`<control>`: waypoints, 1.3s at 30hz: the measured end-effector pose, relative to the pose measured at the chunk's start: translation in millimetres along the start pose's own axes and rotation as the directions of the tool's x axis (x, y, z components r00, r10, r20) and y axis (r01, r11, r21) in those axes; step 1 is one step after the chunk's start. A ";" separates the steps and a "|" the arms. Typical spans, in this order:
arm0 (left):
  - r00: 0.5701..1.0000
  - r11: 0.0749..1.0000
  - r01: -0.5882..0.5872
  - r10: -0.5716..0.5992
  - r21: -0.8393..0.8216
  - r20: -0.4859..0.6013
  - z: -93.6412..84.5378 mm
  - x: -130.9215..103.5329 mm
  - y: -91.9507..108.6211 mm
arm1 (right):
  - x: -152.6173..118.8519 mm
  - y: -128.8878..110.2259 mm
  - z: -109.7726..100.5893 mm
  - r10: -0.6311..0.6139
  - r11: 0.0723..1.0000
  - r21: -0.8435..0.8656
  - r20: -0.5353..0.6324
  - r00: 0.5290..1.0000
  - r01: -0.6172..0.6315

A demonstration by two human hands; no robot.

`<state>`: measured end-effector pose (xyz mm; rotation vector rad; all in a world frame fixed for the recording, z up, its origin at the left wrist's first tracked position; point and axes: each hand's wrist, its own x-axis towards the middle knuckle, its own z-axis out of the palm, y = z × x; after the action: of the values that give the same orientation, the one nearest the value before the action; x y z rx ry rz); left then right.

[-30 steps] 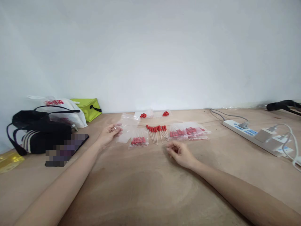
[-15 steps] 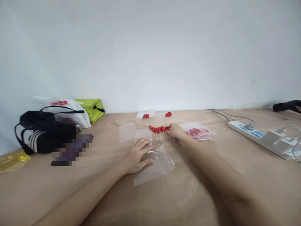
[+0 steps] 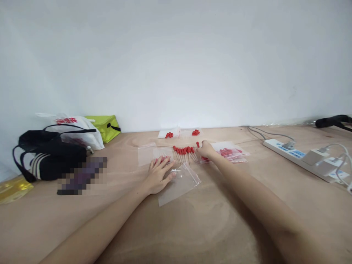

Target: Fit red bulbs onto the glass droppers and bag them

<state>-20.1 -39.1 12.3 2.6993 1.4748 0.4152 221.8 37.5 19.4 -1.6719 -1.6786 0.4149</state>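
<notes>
Droppers with red bulbs and thin clear stems lie side by side in a row (image 3: 183, 151) at the middle of the table. My right hand (image 3: 206, 149) is closed at the right end of that row, pinching a dropper whose red bulb (image 3: 197, 144) sticks out past the fingertips. Spread flat, my left hand (image 3: 159, 176) rests with open fingers on the edges of clear zip bags. One large zip bag (image 3: 176, 187) lies partly under its thumb. Just beyond its fingers are a smaller bag (image 3: 165, 152) and another clear bag (image 3: 145, 154).
To the right lies a pile of bags with red bulbs (image 3: 229, 151). Two bags at the back hold red bulbs (image 3: 169, 135). A power strip (image 3: 297, 156) with plugs stands right. At left are a black bag (image 3: 60, 161), a white plastic bag (image 3: 82, 134) and a green bag (image 3: 106, 128).
My right hand has lifted slightly, and a red bulb now stands apart from the row at its fingertips. The left hand has shifted a little; the view has moved slightly.
</notes>
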 end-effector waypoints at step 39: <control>0.906 0.922 -0.290 0.351 -0.255 0.238 -16.4 -26.7 35.6 | -122.3 2.2 -14.8 -0.152 0.608 0.790 0.205 0.967 -0.072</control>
<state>-8.6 -82.4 28.1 2.6877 0.8592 0.1761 221.1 -83.6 -3.7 -0.9120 -1.3555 1.2065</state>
